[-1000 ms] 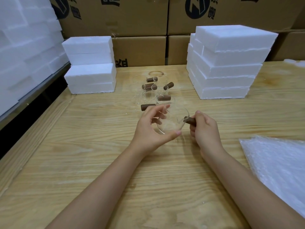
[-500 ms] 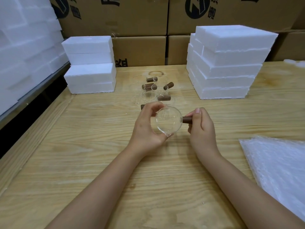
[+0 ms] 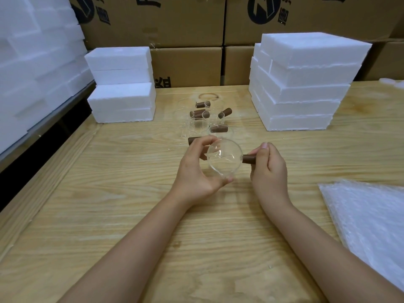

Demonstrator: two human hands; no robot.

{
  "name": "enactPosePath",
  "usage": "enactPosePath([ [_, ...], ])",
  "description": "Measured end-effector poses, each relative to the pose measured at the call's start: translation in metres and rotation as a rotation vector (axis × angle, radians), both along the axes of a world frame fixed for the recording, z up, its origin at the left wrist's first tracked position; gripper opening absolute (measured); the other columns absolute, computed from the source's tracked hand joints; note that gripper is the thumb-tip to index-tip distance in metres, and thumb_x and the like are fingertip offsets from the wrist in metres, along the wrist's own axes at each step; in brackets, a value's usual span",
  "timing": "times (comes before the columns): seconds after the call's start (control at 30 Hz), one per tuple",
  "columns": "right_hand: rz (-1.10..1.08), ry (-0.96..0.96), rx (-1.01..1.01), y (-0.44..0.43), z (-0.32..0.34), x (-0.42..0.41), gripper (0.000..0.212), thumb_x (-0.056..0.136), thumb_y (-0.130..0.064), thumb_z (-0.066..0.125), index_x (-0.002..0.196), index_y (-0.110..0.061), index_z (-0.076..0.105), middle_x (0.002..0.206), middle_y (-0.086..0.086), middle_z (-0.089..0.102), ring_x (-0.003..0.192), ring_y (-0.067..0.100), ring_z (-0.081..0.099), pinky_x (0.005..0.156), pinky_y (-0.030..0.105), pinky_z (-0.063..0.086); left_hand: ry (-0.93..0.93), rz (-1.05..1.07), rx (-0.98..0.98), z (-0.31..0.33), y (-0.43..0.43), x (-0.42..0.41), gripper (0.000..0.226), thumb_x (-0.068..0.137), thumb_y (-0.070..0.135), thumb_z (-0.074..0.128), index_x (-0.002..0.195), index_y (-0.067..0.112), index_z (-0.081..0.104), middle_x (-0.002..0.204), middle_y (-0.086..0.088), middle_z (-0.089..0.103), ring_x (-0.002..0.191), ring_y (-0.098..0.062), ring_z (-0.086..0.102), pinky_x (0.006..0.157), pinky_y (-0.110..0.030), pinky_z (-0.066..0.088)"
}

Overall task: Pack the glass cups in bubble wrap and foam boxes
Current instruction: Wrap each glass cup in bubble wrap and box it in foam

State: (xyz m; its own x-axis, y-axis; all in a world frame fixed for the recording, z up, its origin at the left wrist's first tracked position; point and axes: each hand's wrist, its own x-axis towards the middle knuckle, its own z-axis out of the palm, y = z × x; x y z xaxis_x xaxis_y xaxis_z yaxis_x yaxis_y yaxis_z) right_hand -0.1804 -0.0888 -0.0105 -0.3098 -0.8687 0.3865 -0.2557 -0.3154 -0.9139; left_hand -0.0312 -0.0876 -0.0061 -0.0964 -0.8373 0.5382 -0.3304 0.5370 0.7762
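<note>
I hold a clear glass cup (image 3: 223, 159) above the table's middle, its mouth tilted toward me. My left hand (image 3: 197, 171) curls around the cup's body, thumb below and fingers over the far rim. My right hand (image 3: 270, 166) pinches the cup's brown wooden handle (image 3: 248, 159), which sticks out to the right. Behind the hands stand several more glass cups with brown handles (image 3: 200, 121). A sheet of bubble wrap (image 3: 369, 217) lies at the right edge. White foam boxes are stacked at the back left (image 3: 120, 84) and back right (image 3: 306, 82).
The wooden table (image 3: 131, 193) has bare surface in front of and left of my hands. More white foam (image 3: 32, 62) is piled along the left side beyond the table's edge. Brown cardboard cartons (image 3: 185, 22) form a wall at the back.
The cup has been turned in my hands so its mouth faces me more squarely, and its handle now points level to the right. Both hands kept their grip and shifted only slightly.
</note>
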Motion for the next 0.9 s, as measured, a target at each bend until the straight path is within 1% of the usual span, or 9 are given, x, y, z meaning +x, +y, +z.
enactPosePath([
  [0.1,0.008,-0.051,0.062,-0.003,-0.004,0.000,0.039,0.103,-0.021,0.031,0.070,-0.021,0.050,0.066,-0.007,0.057,0.055,0.001,0.048,0.062,0.027,0.037,-0.071,0.028,-0.100,-0.001,0.000,0.000,0.070,0.054,0.019,0.084,0.115,0.026,0.049,0.112,-0.001,0.056,0.100,-0.009,0.055,0.085,-0.011,0.038],
  [0.2,0.009,-0.031,0.085,-0.004,-0.006,0.000,0.038,0.104,-0.018,0.030,0.071,-0.021,0.049,0.069,-0.007,0.056,0.054,-0.004,0.048,0.061,0.023,0.036,-0.142,0.067,-0.171,-0.006,-0.002,0.002,0.070,0.056,0.010,0.086,0.118,0.012,0.054,0.111,0.005,0.053,0.100,0.002,0.050,0.085,-0.007,0.034],
  [0.33,0.025,0.096,0.080,0.001,-0.008,0.002,0.031,0.103,-0.019,0.031,0.080,-0.017,0.051,0.073,-0.007,0.058,0.064,0.000,0.050,0.063,0.019,0.037,-0.206,0.112,-0.213,-0.009,-0.005,0.003,0.068,0.055,-0.010,0.079,0.118,0.000,0.054,0.116,-0.002,0.053,0.107,-0.008,0.049,0.093,-0.011,0.037],
  [0.47,0.046,0.178,0.042,0.006,0.001,0.005,0.025,0.102,-0.020,0.036,0.083,-0.016,0.052,0.083,-0.007,0.061,0.079,-0.005,0.055,0.067,0.006,0.036,-0.188,0.131,-0.120,-0.008,-0.001,0.003,0.071,0.057,0.000,0.086,0.119,0.005,0.052,0.115,0.000,0.053,0.104,-0.006,0.050,0.091,-0.006,0.035],
  [0.57,0.108,0.254,0.056,0.010,0.012,0.005,0.010,0.097,-0.022,0.049,0.097,-0.016,0.056,0.107,0.004,0.052,0.086,-0.011,0.052,0.075,0.002,0.035,-0.121,0.142,0.054,-0.007,0.000,0.007,0.075,0.059,0.012,0.089,0.122,0.016,0.048,0.119,0.003,0.055,0.107,-0.008,0.053,0.089,-0.005,0.035],
  [0.63,0.121,0.313,0.099,0.013,0.025,0.000,0.024,0.095,-0.028,0.053,0.117,-0.017,0.054,0.118,0.000,0.040,0.098,-0.011,0.049,0.088,0.007,0.037,-0.095,0.133,0.142,-0.007,-0.002,0.010,0.076,0.061,0.016,0.089,0.123,0.019,0.046,0.121,0.004,0.056,0.110,-0.011,0.057,0.093,-0.017,0.042],
  [0.7,0.059,0.437,0.165,0.014,0.044,-0.007,0.036,0.094,-0.036,0.051,0.127,-0.021,0.049,0.124,-0.001,0.037,0.120,0.012,0.040,0.100,0.024,0.032,-0.101,0.125,0.187,-0.007,-0.003,0.011,0.074,0.062,0.017,0.089,0.121,0.023,0.046,0.120,0.005,0.056,0.109,-0.012,0.057,0.091,-0.029,0.047],
  [0.8,0.009,0.529,0.249,0.016,0.072,-0.018,0.036,0.095,-0.041,0.047,0.127,-0.025,0.051,0.127,0.002,0.043,0.127,0.022,0.030,0.093,0.025,0.023,-0.155,0.128,0.228,-0.008,-0.004,0.011,0.071,0.064,0.023,0.087,0.120,0.027,0.044,0.119,0.007,0.054,0.106,-0.010,0.056,0.089,-0.029,0.046],
  [0.9,0.066,0.569,0.366,0.024,0.089,-0.031,0.037,0.095,-0.046,0.044,0.126,-0.027,0.051,0.122,-0.002,0.043,0.127,0.022,0.032,0.091,0.030,0.029,-0.183,0.139,0.280,-0.010,-0.006,0.012,0.073,0.064,0.027,0.087,0.124,0.025,0.045,0.120,0.007,0.054,0.106,-0.010,0.056,0.091,-0.029,0.045],
])
